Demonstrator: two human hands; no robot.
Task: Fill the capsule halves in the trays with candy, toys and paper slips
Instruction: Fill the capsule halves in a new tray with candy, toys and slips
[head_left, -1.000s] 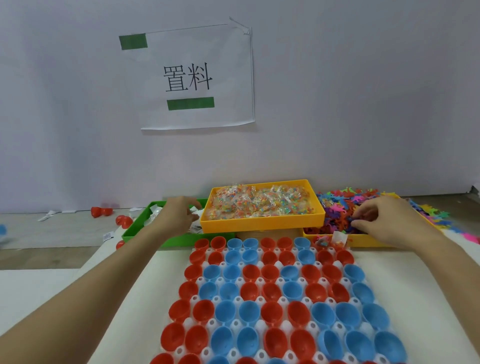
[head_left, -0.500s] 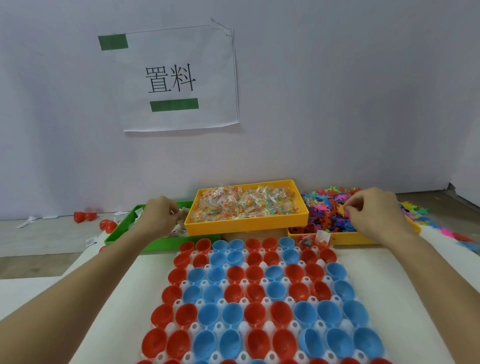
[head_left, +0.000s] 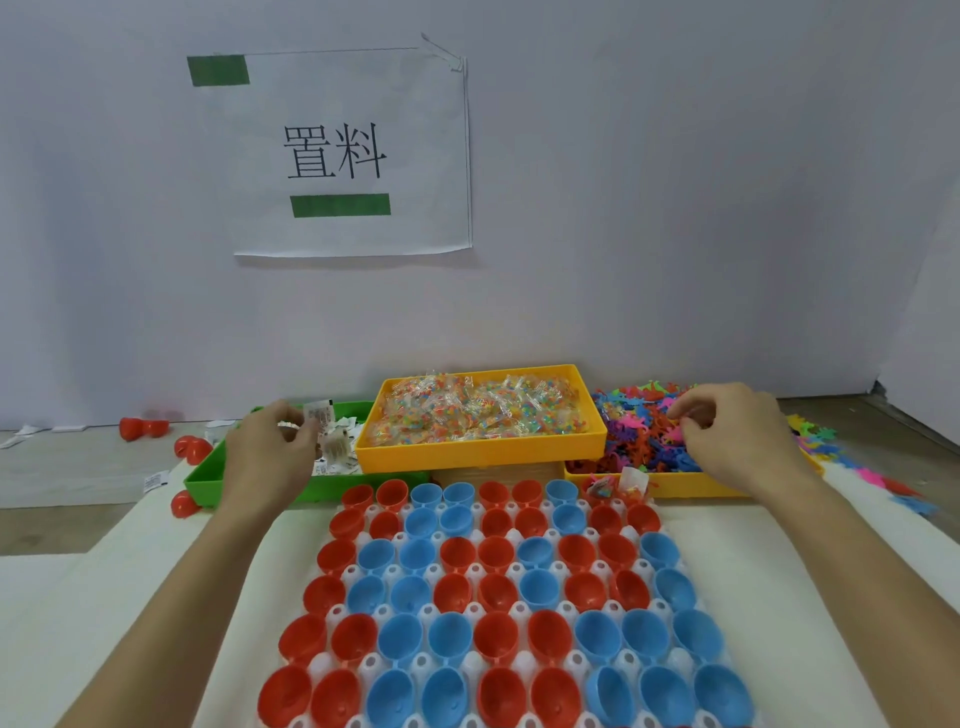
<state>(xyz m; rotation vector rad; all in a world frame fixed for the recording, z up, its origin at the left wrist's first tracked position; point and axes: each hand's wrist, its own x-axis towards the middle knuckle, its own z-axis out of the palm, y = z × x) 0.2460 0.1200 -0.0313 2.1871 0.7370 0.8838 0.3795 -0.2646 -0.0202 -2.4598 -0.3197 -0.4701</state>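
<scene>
Capsule halves (head_left: 496, 597): red and blue cups, open side up, in rows in a white tray (head_left: 511, 613) on the near tabletop (head_left: 156, 597), between the two forearms. Nearly all look empty.
Filled halves: two red ones at the far right corner of the tray (head_left: 618, 491) hold small candy bags and bits; exact contents too small to tell.
Paper slips (head_left: 340, 452): loose white printed slips in the green bin (head_left: 205, 480), far left, just behind the tray.
Left hand (head_left: 270, 457): over the green bin, fingers (head_left: 306, 431) curled, pinching a printed slip (head_left: 318, 414) raised above the bin.
Candy (head_left: 480, 410): clear bags of coloured beads heaped in the orange bin (head_left: 483, 452), centre, which sits higher than its neighbours on a wooden block (head_left: 498, 474).
Toys (head_left: 639, 426): pile of small multicoloured plastic figures in the yellow bin (head_left: 670, 486), far right; some spill onto the tabletop at right (head_left: 815, 436).
Right hand (head_left: 737, 436): over the toy pile, fingers (head_left: 691, 415) curled down into it; cannot tell whether they hold a toy.
Loose red halves (head_left: 143, 428): a few on the tabletop left of the green bin, near the wall.
Sign (head_left: 337, 156): white sheet on the wall, two printed characters, stuck with green tape strips.
</scene>
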